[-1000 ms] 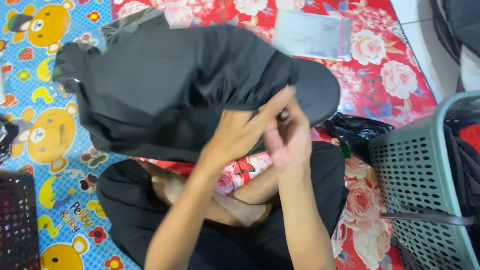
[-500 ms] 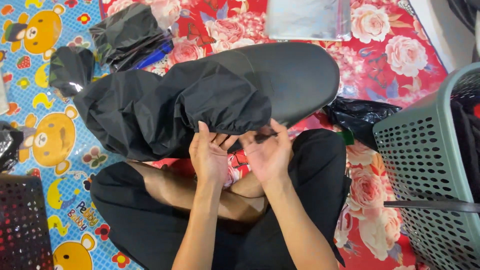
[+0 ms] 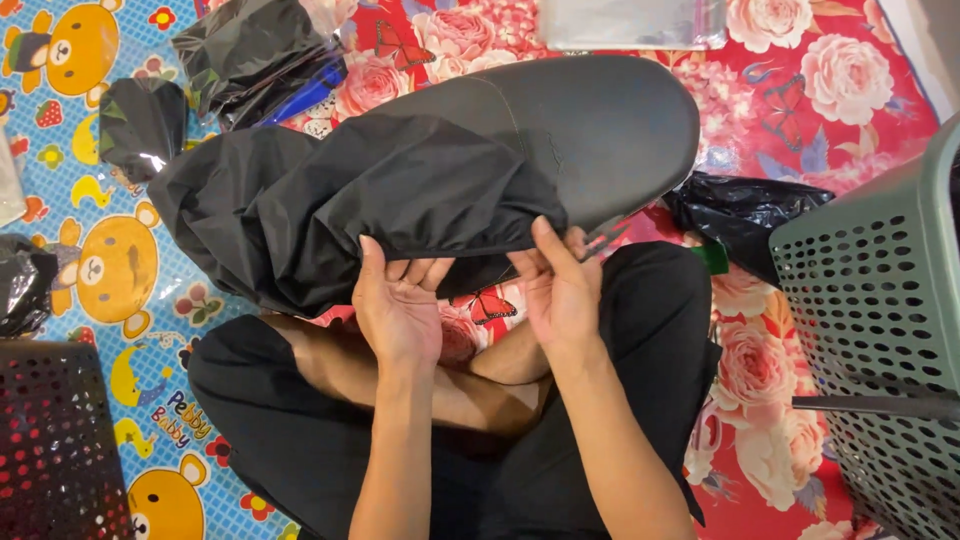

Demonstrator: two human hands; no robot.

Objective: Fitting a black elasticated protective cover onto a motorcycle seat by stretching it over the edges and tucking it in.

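- Black shorts and crossed bare legs nearest the camera; person sits on the floor.
- Left hand (image 3: pixel 400 305) palm up, fingers (image 3: pixel 372 262) curled round the elastic hem of the black fabric cover (image 3: pixel 370 195).
- Right hand (image 3: pixel 562 290) pinches the same hem where it meets the dark padded seat (image 3: pixel 590 125); fingers closed on cloth.
- Cover sheathes about the left half of the seat, which lies across the lap; right end bare.
- Risk, judged: hem may snap off the seat edge if either grip slackens, since the elastic looks stretched.
- Grey perforated basket (image 3: pixel 880 330) close at right; black plastic bag (image 3: pixel 745 215) beside it.
- Farther: crumpled black bags (image 3: pixel 255 50), clear flat pouch (image 3: pixel 630 20), red floral mat (image 3: pixel 800 90).
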